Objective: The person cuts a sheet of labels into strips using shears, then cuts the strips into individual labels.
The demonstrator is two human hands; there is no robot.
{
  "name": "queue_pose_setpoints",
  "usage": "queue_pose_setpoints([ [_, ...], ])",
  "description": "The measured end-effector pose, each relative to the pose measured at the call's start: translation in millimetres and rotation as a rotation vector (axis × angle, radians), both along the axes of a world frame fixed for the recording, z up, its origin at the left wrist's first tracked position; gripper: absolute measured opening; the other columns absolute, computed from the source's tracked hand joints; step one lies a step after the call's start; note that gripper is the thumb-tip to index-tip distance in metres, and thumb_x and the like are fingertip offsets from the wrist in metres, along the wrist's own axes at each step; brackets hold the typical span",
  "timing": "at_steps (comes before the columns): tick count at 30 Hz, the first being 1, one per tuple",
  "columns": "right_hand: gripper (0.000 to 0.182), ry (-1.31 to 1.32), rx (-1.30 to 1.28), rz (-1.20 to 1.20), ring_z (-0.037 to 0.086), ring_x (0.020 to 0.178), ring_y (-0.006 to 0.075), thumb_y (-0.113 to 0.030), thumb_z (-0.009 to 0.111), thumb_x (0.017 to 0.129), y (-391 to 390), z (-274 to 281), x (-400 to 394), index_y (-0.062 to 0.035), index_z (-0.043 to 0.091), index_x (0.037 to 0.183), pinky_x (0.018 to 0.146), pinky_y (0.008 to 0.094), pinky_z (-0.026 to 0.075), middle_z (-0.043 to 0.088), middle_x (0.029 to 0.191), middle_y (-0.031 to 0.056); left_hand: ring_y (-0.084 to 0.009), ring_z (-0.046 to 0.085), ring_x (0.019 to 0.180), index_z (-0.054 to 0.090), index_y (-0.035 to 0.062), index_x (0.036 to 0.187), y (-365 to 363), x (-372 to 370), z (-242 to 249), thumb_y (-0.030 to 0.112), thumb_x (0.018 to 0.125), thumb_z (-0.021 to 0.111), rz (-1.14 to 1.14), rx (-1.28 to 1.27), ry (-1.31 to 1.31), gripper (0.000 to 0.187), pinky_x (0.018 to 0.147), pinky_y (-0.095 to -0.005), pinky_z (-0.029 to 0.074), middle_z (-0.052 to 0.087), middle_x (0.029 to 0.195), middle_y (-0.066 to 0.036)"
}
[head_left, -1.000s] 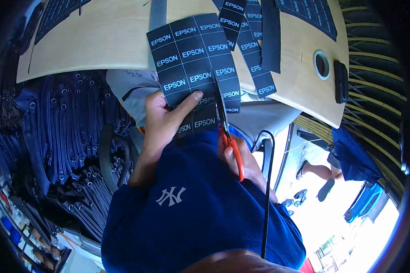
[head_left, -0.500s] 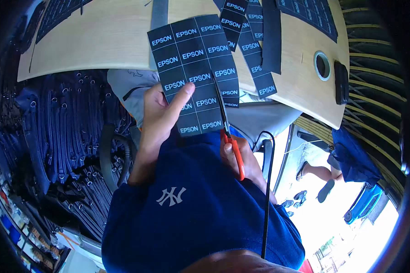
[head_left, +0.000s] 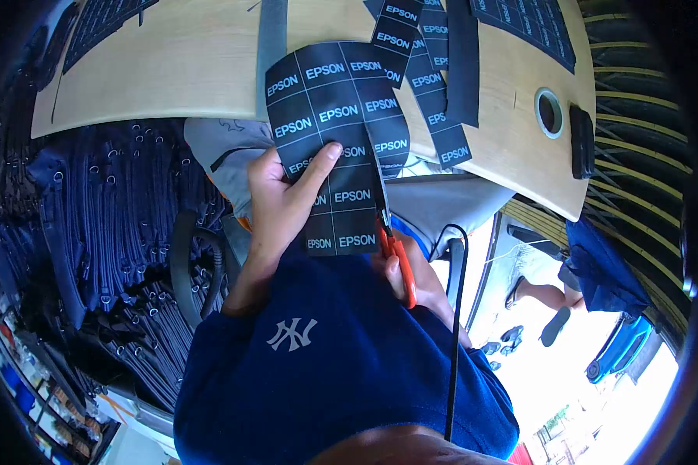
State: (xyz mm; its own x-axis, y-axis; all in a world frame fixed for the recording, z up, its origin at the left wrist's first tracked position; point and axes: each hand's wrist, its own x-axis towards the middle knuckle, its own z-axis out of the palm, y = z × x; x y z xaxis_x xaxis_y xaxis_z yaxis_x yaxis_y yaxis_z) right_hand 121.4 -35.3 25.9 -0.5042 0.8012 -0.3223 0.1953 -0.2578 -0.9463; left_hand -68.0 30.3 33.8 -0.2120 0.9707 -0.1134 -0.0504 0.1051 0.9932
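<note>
The left hand (head_left: 283, 203) grips a black sheet of EPSON labels (head_left: 337, 128), thumb pressed flat across its printed face and the other fingers tucked behind it. The sheet is held up in front of the body, its upper part overlapping the near edge of the wooden counter (head_left: 171, 66). The right hand (head_left: 419, 275) is closed around the orange-handled scissors (head_left: 392, 244) — the blades run up along the sheet's right side, seemingly into a cut between label columns, though the dark blades against the dark sheet make the exact line hard to see. Further back on the counter lie cut label strips (head_left: 434, 93), also marked EPSON, beside a plain black strip (head_left: 461, 62). A round grommet hole (head_left: 548, 110) sits near the counter's right end. Below the hands is a blue cap (head_left: 326, 364) with a white logo, and a heap of dark blue bags (head_left: 108, 225) fills the left.
</note>
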Motion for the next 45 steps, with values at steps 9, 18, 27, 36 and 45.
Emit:
queue_pose_setpoints([
  [9,0.076,-0.02,-0.072,-0.042,0.036,0.048,0.0093,-0.074,0.032,0.079,-4,-3,-2,0.0007,0.045,0.084,0.043,0.0257,0.027,0.039,0.057,-0.0004,-0.0052,0.059,0.068,0.066,-0.002,0.088,-1,1,5,0.007,0.081,0.067,-0.051,0.014,0.019,0.011,0.059,-0.0192,0.046,0.066,0.078,-0.004],
  [18,0.068,-0.02,-0.118,-0.064,0.037,0.045,0.008,-0.066,0.033,0.085,-3,-1,-7,0.0006,0.045,0.08,0.042,0.0244,0.028,0.038,0.053,-0.0018,-0.0054,0.059,0.068,0.066,-0.0023,0.087,-1,2,0,0.006,0.081,0.067,-0.04,-0.006,0.005,0.011,0.058,-0.0193,0.046,0.066,0.077,-0.004],
  [27,0.059,0.002,-0.113,-0.071,0.038,0.044,0.0076,-0.057,0.036,0.089,-6,-7,-4,-0.0003,0.042,0.077,0.041,0.0238,0.028,0.038,0.053,-0.0018,-0.0045,0.057,0.067,0.065,-0.002,0.087,-1,1,3,0.007,0.082,0.067,-0.046,-0.038,-0.028,0.011,0.058,-0.0187,0.045,0.065,0.077,-0.003],
  [36,0.035,-0.013,0.002,-0.053,0.041,0.049,0.0185,-0.029,0.05,0.092,-4,-6,3,0.0007,0.048,0.074,0.049,0.0332,0.034,0.043,0.059,0.0081,-0.0042,0.056,0.068,0.065,-0.0009,0.09,12,-1,5,0.01,0.083,0.066,0.031,-0.083,-0.181,0.012,0.058,-0.0188,0.045,0.065,0.08,-0.003],
  [45,0.064,-0.03,0.095,0.008,0.042,0.053,0.0164,-0.061,0.026,0.088,2,-1,-1,-0.001,0.043,0.077,0.05,0.0312,0.033,0.042,0.06,0.0057,-0.0054,0.059,0.067,0.065,-0.0025,0.089,4,6,4,0.006,0.082,0.066,-0.03,-0.056,-0.123,0.011,0.056,-0.0192,0.046,0.066,0.079,-0.004],
])
